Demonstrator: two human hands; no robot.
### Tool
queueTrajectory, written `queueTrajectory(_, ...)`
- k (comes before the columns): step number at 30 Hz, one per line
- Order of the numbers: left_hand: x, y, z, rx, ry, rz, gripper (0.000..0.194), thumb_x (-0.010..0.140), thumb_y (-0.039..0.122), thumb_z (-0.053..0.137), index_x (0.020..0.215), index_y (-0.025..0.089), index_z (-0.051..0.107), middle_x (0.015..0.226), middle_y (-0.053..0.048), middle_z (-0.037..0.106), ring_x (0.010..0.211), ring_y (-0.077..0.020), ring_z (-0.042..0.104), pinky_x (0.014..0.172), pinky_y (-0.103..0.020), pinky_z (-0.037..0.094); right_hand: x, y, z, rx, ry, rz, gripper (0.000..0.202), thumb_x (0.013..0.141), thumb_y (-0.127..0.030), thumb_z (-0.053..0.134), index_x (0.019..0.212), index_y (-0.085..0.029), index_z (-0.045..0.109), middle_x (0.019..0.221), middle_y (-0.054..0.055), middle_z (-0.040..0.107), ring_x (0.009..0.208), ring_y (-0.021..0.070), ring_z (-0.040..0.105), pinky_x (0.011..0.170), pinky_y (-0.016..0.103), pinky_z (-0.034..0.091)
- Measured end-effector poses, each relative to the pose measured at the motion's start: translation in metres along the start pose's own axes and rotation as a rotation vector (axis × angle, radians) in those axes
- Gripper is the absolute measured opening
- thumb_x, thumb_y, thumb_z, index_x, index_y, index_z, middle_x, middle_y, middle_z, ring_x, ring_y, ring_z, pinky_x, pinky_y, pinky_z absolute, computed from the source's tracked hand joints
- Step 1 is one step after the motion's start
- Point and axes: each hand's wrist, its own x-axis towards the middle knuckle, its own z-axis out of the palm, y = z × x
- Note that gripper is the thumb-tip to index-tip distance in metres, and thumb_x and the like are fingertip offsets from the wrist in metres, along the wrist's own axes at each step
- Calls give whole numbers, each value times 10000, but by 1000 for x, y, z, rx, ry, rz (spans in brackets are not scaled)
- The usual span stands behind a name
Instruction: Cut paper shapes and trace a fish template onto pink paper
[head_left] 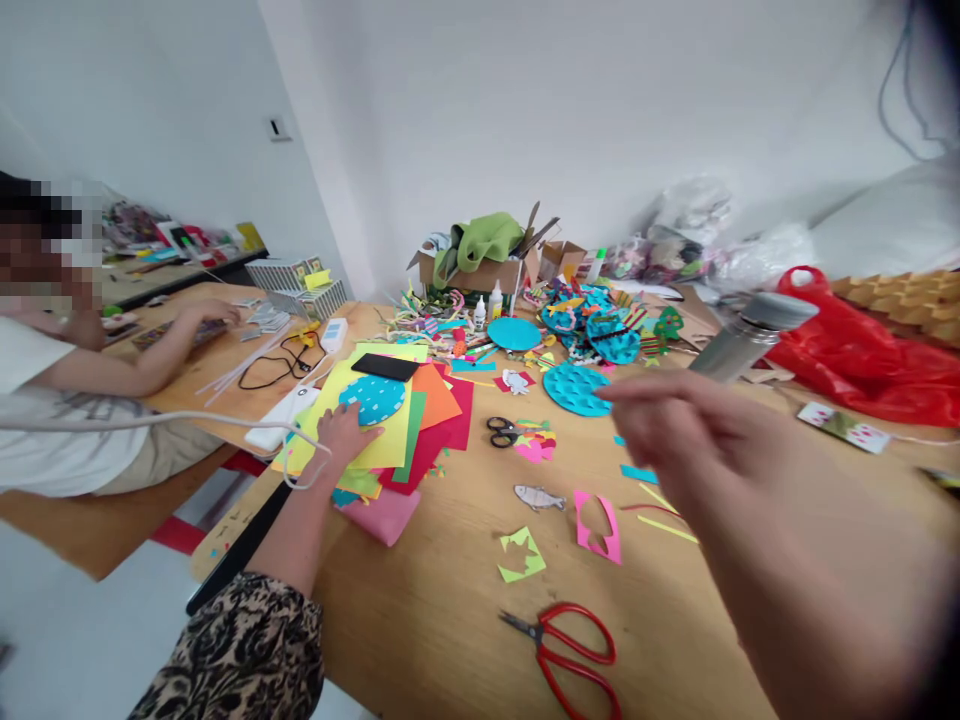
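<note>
My left hand (346, 436) lies with fingers spread at the near edge of a round blue piece with pale square spots (373, 402), on top of yellow paper (390, 455). A black phone (385, 367) lies just beyond it. My right hand (675, 430) is raised over the right of the table, its fingers drawn together and slightly blurred; whether anything is between them I cannot make out. Past its fingertips is a blue disc with rounded marks (574, 390). A paper fish (540, 497), a cut-out pink sheet (598, 525) and red-handled scissors (566, 650) lie nearer me.
Black-handled scissors (504, 432) lie mid-table. A metal bottle (739, 340) stands behind my right hand, beside a red plastic bag (847, 350). Craft pieces and a cardboard box (480, 272) fill the back. At the left sits another person (67, 400); a white cable (187, 418) crosses near my left wrist.
</note>
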Motion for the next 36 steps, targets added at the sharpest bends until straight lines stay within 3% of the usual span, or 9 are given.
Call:
queueTrajectory(2, 0, 0, 2, -16, 18, 10, 699, 821, 518, 548, 1370, 99, 438, 1366, -192, 508, 1235, -360, 483, 1004, -414, 372, 25, 5, 30, 37, -117, -11, 416, 913, -545, 483, 821, -192, 684, 587, -8, 594, 527, 133, 569, 507, 244, 435)
queueTrajectory(7, -1, -1, 9, -69, 56, 45, 647, 862, 480, 502, 1374, 93, 422, 1412, -209, 452, 1231, -340, 501, 987, -397, 399, 77, 38, 141, -300, -547, -68, 358, 946, -451, 493, 1033, -143, 654, 835, 60, 713, 728, 162, 653, 621, 239, 442)
queueTrajectory(12, 1, -3, 20, -88, 96, 26, 582, 886, 456, 482, 1354, 112, 452, 1422, -203, 450, 1240, -334, 498, 990, -416, 411, 98, 56, 249, -414, -640, -103, 424, 873, -451, 621, 1141, -123, 627, 1140, 163, 666, 1093, 266, 590, 896, 342, 452)
queueTrajectory(15, 2, -4, 26, -95, 117, 8, 555, 874, 437, 518, 1324, 113, 496, 1424, -201, 454, 1248, -341, 491, 997, -439, 418, 105, 59, 297, -483, -667, -100, 525, 848, -487, 641, 1192, -93, 594, 1182, 189, 629, 1148, 309, 551, 945, 430, 449)
queueTrajectory(17, 3, -5, 30, -105, 152, 14, 554, 864, 433, 541, 1311, 107, 513, 1420, -199, 460, 1261, -344, 482, 1012, -444, 416, 111, 61, 320, -525, -681, -98, 463, 885, -440, 615, 1215, -118, 574, 1218, 148, 605, 1135, 285, 562, 940, 462, 466)
queueTrajectory(21, 3, -7, 38, -139, 208, 45, 513, 868, 411, 543, 1276, 100, 546, 1397, -204, 482, 1242, -331, 509, 1019, -436, 425, 123, 71, 348, -595, -719, -96, 340, 934, -331, 576, 1230, -164, 560, 1236, 93, 583, 1049, 231, 607, 879, 450, 519)
queueTrajectory(25, 2, -7, 43, -152, 265, 69, 482, 869, 394, 546, 1253, 102, 566, 1376, -202, 504, 1232, -345, 513, 1009, -455, 434, 130, 81, 358, -632, -758, -118, 338, 931, -328, 581, 1223, -158, 564, 1222, 94, 591, 1037, 229, 612, 867, 442, 526)
queueTrajectory(30, 2, -8, 47, -178, 304, 77, 449, 860, 380, 563, 1217, 109, 589, 1355, -200, 524, 1208, -345, 531, 994, -458, 449, 134, 85, 357, -629, -770, -164, 362, 931, -375, 570, 1221, -159, 564, 1221, 95, 592, 1061, 238, 599, 908, 468, 492)
queueTrajectory(36, 6, -13, 53, -233, 329, 86, 391, 870, 333, 556, 1201, 129, 602, 1337, -184, 542, 1189, -318, 552, 1002, -445, 453, 145, 96, 341, -606, -762, -178, 688, 746, -602, 645, 1227, -121, 540, 1082, 175, 676, 1066, 345, 595, 966, 467, 372)
